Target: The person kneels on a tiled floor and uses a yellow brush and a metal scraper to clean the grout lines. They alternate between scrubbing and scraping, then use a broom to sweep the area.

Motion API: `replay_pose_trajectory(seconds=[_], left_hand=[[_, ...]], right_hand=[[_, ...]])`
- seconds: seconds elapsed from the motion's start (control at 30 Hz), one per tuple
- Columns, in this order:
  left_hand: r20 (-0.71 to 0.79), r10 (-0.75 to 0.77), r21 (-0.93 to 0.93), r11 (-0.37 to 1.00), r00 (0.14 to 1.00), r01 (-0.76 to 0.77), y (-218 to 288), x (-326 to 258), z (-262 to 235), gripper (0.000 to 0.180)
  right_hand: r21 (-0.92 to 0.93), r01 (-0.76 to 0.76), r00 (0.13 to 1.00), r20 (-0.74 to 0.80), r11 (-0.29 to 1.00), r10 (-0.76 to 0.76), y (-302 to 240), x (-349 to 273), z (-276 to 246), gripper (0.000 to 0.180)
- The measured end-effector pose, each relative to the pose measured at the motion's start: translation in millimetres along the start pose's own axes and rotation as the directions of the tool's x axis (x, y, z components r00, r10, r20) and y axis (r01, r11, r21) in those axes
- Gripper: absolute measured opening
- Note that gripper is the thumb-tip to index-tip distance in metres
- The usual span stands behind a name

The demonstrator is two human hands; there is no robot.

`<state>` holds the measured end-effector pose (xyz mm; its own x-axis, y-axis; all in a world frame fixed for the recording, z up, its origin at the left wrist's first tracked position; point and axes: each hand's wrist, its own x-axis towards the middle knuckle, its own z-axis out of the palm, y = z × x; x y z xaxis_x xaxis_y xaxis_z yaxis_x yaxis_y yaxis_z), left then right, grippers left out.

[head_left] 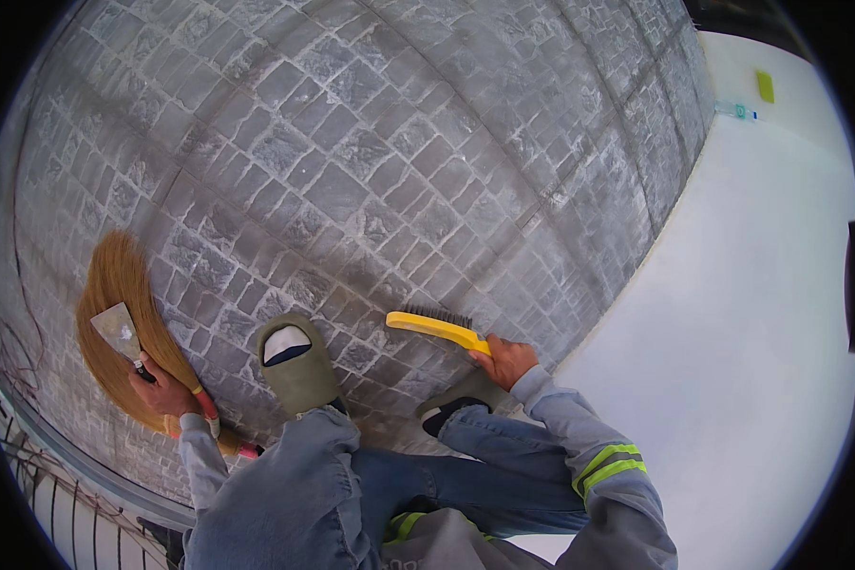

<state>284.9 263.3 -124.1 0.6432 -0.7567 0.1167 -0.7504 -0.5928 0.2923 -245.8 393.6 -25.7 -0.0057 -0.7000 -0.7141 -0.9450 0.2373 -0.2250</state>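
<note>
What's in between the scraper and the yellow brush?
In the head view, going from the scraper to the yellow brush: some broom bristles, grey paving, an olive slipper with a foot inside, then more paving.

The brush (pixel 437 328) has a smooth plastic handle and wiry, metal-looking bristles; the scraper (pixel 117 329) has a smeared, dull metal blade. The broom (pixel 116 271) is straw-like fibre, the paving (pixel 427 224) rough, matt stone.

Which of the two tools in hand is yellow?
The wire brush in the right hand; the scraper in the left hand has a grey blade and dark handle instead.
</note>
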Motion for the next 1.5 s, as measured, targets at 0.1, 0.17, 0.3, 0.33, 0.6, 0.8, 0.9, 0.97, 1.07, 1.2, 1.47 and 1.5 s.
replay_pose_trajectory(seconds=[0.1, 0.17, 0.3, 0.33, 0.6, 0.8, 0.9, 0.97, 1.07, 1.2, 1.47, 1.5], left_hand=[[0.029, -0.012, 0.019, 1.0, 1.0, 0.012, 3.2, 1.1, -0.6, 0.059], [0.052, -0.028, 0.041, 0.999, 0.998, 0.026, 5.3, 1.3, -0.9, 0.059], [-0.021, 0.038, -0.007, 0.999, 0.999, -0.038, 8.2, -0.3, -2.1, 0.056], [-0.021, 0.036, -0.003, 0.999, 0.999, -0.036, 8.6, -1.3, -2.6, 0.056], [-0.005, 0.005, -0.007, 1.0, 1.0, -0.005, 13.9, -0.4, -2.7, 0.051], [-0.042, 0.056, -0.086, 0.994, 0.998, -0.059, 22.5, -3.2, -5.9, 0.048], [-0.071, 0.073, -0.069, 0.995, 0.995, -0.078, 25.9, -2.6, -6.6, 0.046], [-0.085, 0.083, -0.053, 0.995, 0.993, -0.088, 25.0, -2.2, -7.9, 0.045], [-0.073, 0.064, -0.063, 0.996, 0.995, -0.068, 21.3, -1.0, -7.6, 0.044], [-0.06, 0.049, -0.074, 0.996, 0.997, -0.054, 14.8, -0.5, -4.6, 0.042], [-0.071, 0.073, -0.042, 0.996, 0.995, -0.076, 17.1, 2.3, -7.2, 0.041], [-0.061, 0.064, -0.047, 0.997, 0.996, -0.067, 17.9, 1.8, -8.0, 0.041]], right_hand=[[0.027, 0.052, 0.989, -0.14, 0.998, -0.048, -36.3, 42.2, 12.8, 0.049], [0.074, 0.053, 0.983, -0.179, 0.996, -0.039, -63.1, 68.5, 21.1, 0.049], [0.076, 0.058, 0.982, -0.182, 0.995, -0.043, -55.9, 72.2, 20.6, 0.048], [0.053, 0.092, 0.97, -0.233, 0.994, -0.077, -39.3, 55.1, 16.7, 0.048], [0.094, -0.085, 0.989, -0.116, 0.992, 0.096, -15.3, 24.7, 7.5, 0.049], [0.264, -0.099, 0.974, -0.17, 0.959, 0.147, -113.3, 114.0, -8.2, 0.055], [0.242, 0.037, 0.965, -0.262, 0.969, 0.029, -107.8, 120.1, -16.4, 0.053], [0.22, 0.062, 0.964, -0.265, 0.974, -0.001, -89.0, 97.8, -13.9, 0.05], [0.161, -0.082, 0.978, -0.176, 0.984, 0.11, -55.5, 44.7, -10.8, 0.049], [0.086, -0.141, 0.982, -0.118, 0.986, 0.15, -69.5, 57.8, -21.7, 0.05], [0.247, 0.019, 0.962, -0.27, 0.969, 0.05, -185.7, 205.8, -53.1, 0.057], [0.229, 0.089, 0.953, -0.303, 0.969, -0.016, -174.8, 194.9, -55.0, 0.057]])
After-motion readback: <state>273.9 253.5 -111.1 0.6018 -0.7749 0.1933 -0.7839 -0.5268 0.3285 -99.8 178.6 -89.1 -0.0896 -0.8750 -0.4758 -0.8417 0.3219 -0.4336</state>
